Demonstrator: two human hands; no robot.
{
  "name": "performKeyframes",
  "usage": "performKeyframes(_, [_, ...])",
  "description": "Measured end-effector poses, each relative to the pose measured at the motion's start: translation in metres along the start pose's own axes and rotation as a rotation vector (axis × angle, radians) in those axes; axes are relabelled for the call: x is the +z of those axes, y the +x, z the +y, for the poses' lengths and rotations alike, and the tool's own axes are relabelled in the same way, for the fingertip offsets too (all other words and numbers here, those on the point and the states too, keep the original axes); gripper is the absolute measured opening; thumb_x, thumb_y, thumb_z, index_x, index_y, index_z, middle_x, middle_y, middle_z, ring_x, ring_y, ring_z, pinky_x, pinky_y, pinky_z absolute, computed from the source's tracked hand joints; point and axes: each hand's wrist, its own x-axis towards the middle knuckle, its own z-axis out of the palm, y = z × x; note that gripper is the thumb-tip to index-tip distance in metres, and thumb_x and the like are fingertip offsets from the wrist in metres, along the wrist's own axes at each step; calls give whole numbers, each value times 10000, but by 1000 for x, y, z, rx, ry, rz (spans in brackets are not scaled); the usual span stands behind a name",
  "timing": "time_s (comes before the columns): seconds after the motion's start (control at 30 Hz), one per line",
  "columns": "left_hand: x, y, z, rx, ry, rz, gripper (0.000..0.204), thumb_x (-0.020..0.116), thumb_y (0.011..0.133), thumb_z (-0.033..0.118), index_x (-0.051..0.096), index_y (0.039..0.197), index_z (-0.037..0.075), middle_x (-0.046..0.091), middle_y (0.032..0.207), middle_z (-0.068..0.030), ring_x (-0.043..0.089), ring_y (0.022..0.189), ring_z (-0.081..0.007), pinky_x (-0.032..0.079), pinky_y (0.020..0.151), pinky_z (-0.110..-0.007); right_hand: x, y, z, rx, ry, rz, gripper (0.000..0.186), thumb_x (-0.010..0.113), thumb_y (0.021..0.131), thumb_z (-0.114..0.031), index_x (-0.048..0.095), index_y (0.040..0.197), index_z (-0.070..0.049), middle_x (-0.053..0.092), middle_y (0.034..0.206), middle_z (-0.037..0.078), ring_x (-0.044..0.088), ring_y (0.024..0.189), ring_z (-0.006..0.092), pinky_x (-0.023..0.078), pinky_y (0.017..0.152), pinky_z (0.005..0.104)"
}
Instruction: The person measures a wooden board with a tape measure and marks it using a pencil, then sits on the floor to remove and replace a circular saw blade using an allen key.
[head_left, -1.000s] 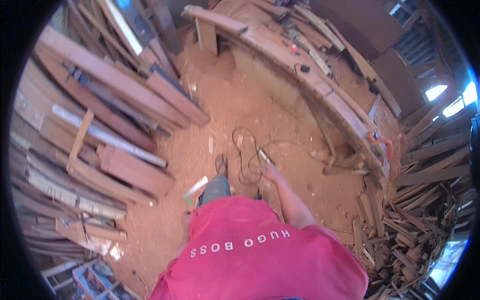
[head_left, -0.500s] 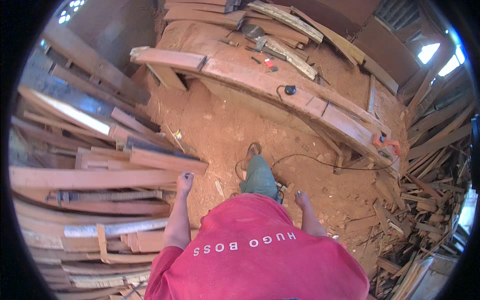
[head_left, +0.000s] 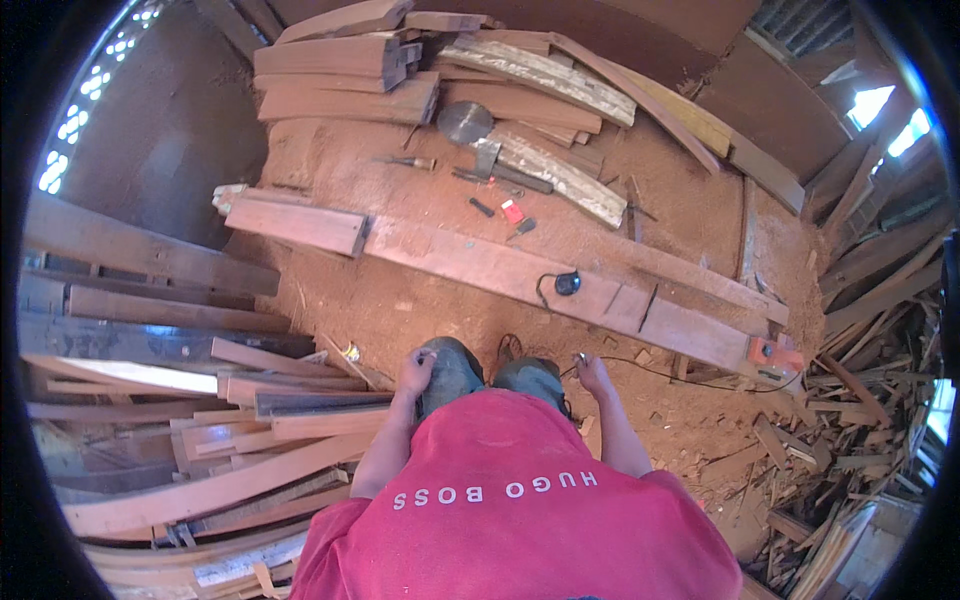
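My left hand (head_left: 415,371) hangs beside my left thigh with its fingers curled closed. A small pale spot shows at its fingertips; I cannot make out what it is. My right hand (head_left: 591,373) is closed too, just right of my right leg, with a tiny light glint at the thumb side that is too small to name. Ahead of both hands runs a long wooden bench plank (head_left: 480,262). A black tape measure (head_left: 567,284) lies on it, and a short thick board (head_left: 296,222) rests on its left end. Neither hand touches these.
An orange power tool (head_left: 776,356) sits at the plank's right end, its cord (head_left: 690,381) trailing toward my legs. Beyond lie a round saw blade (head_left: 465,122), a chisel (head_left: 405,162) and stacked boards (head_left: 330,60). Timber (head_left: 215,485) is piled left, scrap wood (head_left: 870,430) right; sawdust covers the floor.
I have moved forward, closer to the long plank. The left timber stack has shifted back in view. Both hands stay closed, now beside my thighs, and my left leg has come into view.
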Motion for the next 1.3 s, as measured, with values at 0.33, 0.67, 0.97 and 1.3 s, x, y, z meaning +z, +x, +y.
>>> performKeyframes(0.33, [-9, 260, 153, -4, -268, 78, 202, 653, 930, 212, 669, 996, 22, 649, 848, -33, 591, 751, -129, 489, 660, -299, 45, -38, 25, 316, 417, 438, 277, 538, 964, -224, 647, 854, 6, 607, 695, 131, 559, 643, 222, 432, 581, 370])
performKeyframes(0.67, [11, 518, 251, -319, -511, 89, 291, 678, 898, 320, 609, 1098, 120, 615, 935, -8, 533, 742, -145, 443, 614, -335, 241, -164, -83, 872, 287, 591, 224, 570, 902, -173, 694, 945, 9, 668, 787, 153, 616, 639, 228, 483, 559, 379])
performKeyframes(0.97, [63, 632, 258, -525, -836, 169, 379, 658, 918, 304, 578, 1203, 67, 668, 1129, -53, 630, 1023, -222, 506, 909, -399, 201, -84, -218, 941, 442, 669, 312, 546, 973, -260, 689, 1005, 16, 686, 806, 211, 660, 729, 327, 495, 655, 424])
performKeyframes(1.3, [52, 535, 368, -137, -1092, -177, 291, 634, 954, 118, 550, 1233, 124, 660, 1175, -66, 647, 1042, -209, 570, 793, -364, 71, -16, -294, 803, 558, 940, 305, 669, 933, -266, 695, 916, 38, 540, 633, -4, 450, 590, 79, 365, 529, 282])
